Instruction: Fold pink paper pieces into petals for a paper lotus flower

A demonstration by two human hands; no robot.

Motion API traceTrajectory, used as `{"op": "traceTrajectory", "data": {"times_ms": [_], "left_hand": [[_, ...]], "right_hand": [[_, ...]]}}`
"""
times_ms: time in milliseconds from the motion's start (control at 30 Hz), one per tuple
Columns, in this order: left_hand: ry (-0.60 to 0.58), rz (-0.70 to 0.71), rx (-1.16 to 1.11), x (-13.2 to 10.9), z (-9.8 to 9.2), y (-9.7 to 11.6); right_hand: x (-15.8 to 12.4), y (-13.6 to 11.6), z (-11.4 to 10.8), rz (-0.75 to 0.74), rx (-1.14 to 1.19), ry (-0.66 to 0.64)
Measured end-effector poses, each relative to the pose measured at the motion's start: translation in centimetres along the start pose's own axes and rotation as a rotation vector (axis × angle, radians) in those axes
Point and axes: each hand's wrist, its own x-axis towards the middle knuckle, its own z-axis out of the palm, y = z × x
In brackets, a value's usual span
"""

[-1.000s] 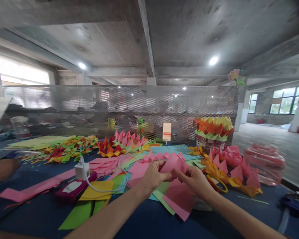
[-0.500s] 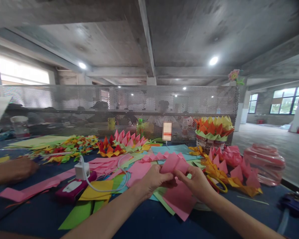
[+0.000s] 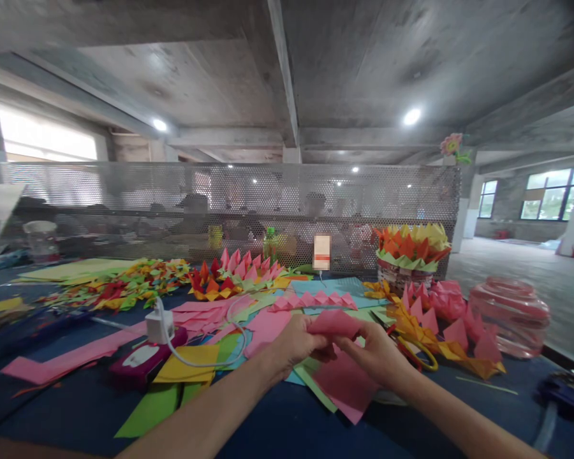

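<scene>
Between my two hands is a small pink paper piece [image 3: 335, 322], bent over at its top. My left hand [image 3: 299, 344] pinches its left side, and my right hand [image 3: 370, 347] grips the right side with the thumb in front. Fingers hide its lower edge. Below them a pink paper sheet [image 3: 347, 386] lies over light green paper [image 3: 316, 382]. Just beyond my fingers runs a row of pink folded paper points [image 3: 316, 299]. Yellow-handled scissors [image 3: 423, 357] lie right of my right hand, partly covered by folded orange paper [image 3: 411, 328].
A purple power strip [image 3: 146, 363] with a white charger [image 3: 159, 325] and cable sits at left, near yellow sheets [image 3: 186, 363]. Paper scraps [image 3: 138, 280] are heaped behind. A basket of folded paper [image 3: 406, 274] and a pink clear jar [image 3: 509, 315] stand right. A perforated metal screen [image 3: 249, 191] closes the back.
The pink piece in my hands has tipped, its raised flap now bent down lower, uncovering the row of pink points behind. Another person's hand at the left has drawn back to the edge.
</scene>
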Motion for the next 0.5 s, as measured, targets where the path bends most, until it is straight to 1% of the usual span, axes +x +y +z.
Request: {"op": "traceTrajectory", "data": {"times_ms": [100, 167, 267, 367, 500], "left_hand": [[-0.052, 0.033, 0.052, -0.12, -0.12, 0.21], [-0.074, 0.054, 0.067, -0.05, -0.33, 0.13], [-0.052, 0.065, 0.067, 0.3, -0.73, -0.33], [-0.003, 0.052, 0.061, 0.58, -0.96, -0.71], [-0.009, 0.016, 0.116, 0.47, -0.84, -0.74]], "right_hand": [[0.08, -0.35, -0.24, -0.045, 0.156, -0.071], [0.1, -0.39, -0.28, -0.032, 0.216, -0.101], [0.14, -0.21, -0.1, -0.008, 0.273, -0.11], [0.16, -0.08, 0.07, -0.004, 0.284, -0.121], [0.06, -0.04, 0.02, 0.004, 0.195, -0.109]]}}
